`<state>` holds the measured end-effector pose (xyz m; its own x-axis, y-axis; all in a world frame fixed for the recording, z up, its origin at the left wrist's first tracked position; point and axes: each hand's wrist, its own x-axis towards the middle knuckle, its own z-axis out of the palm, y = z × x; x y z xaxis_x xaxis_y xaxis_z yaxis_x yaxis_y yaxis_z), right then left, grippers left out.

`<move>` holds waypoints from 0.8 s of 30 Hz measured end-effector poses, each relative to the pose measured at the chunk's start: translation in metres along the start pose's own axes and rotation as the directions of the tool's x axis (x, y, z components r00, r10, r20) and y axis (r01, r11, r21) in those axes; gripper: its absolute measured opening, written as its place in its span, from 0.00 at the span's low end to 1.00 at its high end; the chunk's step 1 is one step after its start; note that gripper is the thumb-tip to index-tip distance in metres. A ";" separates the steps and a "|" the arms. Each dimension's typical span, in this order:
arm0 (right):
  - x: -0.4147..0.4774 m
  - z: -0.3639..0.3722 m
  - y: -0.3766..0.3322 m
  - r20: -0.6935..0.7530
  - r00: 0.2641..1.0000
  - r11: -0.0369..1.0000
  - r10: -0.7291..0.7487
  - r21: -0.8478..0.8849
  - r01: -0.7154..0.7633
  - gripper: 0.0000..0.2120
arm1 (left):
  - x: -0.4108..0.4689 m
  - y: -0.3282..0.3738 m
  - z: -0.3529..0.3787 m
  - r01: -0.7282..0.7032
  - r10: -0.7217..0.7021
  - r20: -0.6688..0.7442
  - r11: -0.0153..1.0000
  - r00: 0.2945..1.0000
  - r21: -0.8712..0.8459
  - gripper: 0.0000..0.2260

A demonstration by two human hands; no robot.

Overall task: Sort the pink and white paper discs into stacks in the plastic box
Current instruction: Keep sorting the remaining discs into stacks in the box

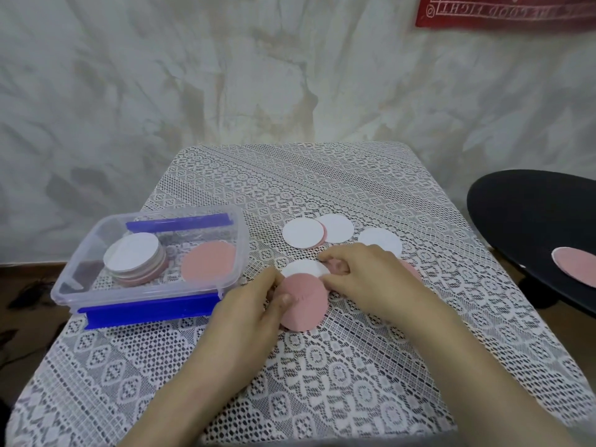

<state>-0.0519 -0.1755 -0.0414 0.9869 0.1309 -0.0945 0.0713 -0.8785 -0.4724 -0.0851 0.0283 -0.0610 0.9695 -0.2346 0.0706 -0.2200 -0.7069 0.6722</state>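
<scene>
Two hands meet over the lace cloth [322,366], and I read them like this. The left hand [258,304] grips a pink disc [304,306], thumb pressed on its left edge and the other fingers curled behind the rim. The right hand [364,275] has its fingers curled down, tips at the spot where that pink disc overlaps a white disc [301,267] just beyond it. I cannot tell whether they pinch anything or only touch. A sliver of another pink piece [411,269] shows from under the right knuckles.

Beyond the fingertips lie three loose white discs [338,228], the leftmost overlapping a pink one. Left of the left fingers stands the open plastic box [145,293], with blue clips on its long sides. Inside it, a white-topped stack [132,254] sits left and a pink-topped pile [208,261] right, slightly apart. Far right of the right hand, a stray pink disc [577,264] rests on a black round surface [522,214]
</scene>
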 end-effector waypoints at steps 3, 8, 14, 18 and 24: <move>0.004 0.002 0.001 0.018 1.000 0.999 0.021 0.046 -0.022 0.17 | 0.000 0.000 -0.001 0.004 -0.004 0.004 1.000 1.000 -0.002 0.04; 0.004 0.007 0.005 -0.057 0.998 0.991 0.040 0.129 -0.032 0.08 | -0.001 0.001 -0.002 0.011 -0.011 0.001 1.000 1.000 -0.009 0.05; -0.003 0.004 0.024 -0.229 0.972 0.994 0.059 0.102 -0.036 0.07 | -0.002 0.005 -0.001 0.029 -0.029 -0.005 0.999 1.000 -0.031 0.02; -0.008 -0.001 0.038 -0.298 0.949 0.935 0.100 0.355 0.013 0.14 | 0.000 0.009 0.002 0.036 -0.036 -0.004 0.996 0.999 -0.084 0.03; -0.026 -0.002 0.043 -0.084 0.995 0.871 -0.044 0.486 0.080 0.08 | 0.002 0.018 0.010 0.068 -0.063 0.027 0.971 0.998 -0.229 0.10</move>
<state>-0.0743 -0.2174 -0.0572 0.9914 0.1305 0.0008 0.0706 -0.5312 -0.8443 -0.0880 0.0090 -0.0560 0.9782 -0.2074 0.0079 -0.1231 -0.5494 0.8264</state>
